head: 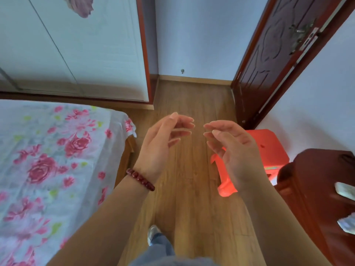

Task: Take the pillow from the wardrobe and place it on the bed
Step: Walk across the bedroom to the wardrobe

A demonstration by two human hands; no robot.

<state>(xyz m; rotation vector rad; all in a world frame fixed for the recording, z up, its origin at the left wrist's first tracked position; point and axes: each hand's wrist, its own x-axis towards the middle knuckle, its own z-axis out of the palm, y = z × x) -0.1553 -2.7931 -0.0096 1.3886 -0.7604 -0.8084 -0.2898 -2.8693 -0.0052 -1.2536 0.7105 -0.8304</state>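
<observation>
The wardrobe (pixel 80 50) stands at the upper left with white sliding doors shut and a dark red frame. No pillow is in view. The bed (pixel 48 160) lies at the left under a white sheet with pink roses. My left hand (pixel 163 144), with a dark red bead bracelet at the wrist, and my right hand (pixel 234 150) are raised over the wooden floor, palms facing each other, fingers curved and apart, holding nothing.
A red plastic stool (pixel 269 148) stands on the floor right of my right hand. A dark red cabinet (pixel 315 189) with pale items on top fills the lower right. An open dark wooden door (pixel 269 60) is at the upper right. Wooden floor runs ahead to a pale wall.
</observation>
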